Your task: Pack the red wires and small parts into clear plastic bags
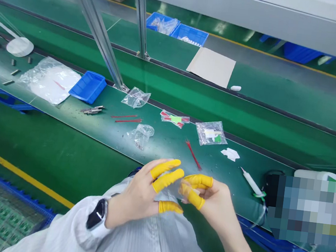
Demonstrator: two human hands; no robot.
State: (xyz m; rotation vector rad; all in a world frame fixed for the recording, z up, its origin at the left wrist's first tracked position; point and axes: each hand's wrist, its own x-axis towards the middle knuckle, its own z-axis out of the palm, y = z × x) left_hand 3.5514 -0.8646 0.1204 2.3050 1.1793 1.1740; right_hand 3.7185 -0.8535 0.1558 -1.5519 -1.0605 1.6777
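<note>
My left hand (139, 194), with yellow finger cots on its fingertips and a dark watch at the wrist, is open with fingers spread. Close to its right, my right hand (216, 195), also in yellow finger cots, pinches a small clear plastic bag (174, 188). The bag is see-through and its outline is hard to make out; it reaches toward the left fingers. Whether the left hand touches it I cannot tell. On the green bench just beyond lie a bundle of red wires (193, 155) and a clear bag of small metal parts (142, 135).
Along the bench (164, 158) lie more red wires (127, 120), metal rods (93, 110), a blue tray (88, 87), a flat bag (211, 133) and a white-barrelled syringe (253, 183). A metal post (94, 27) rises at the bench's back edge. Circuit-board trays (0, 220) stand lower left.
</note>
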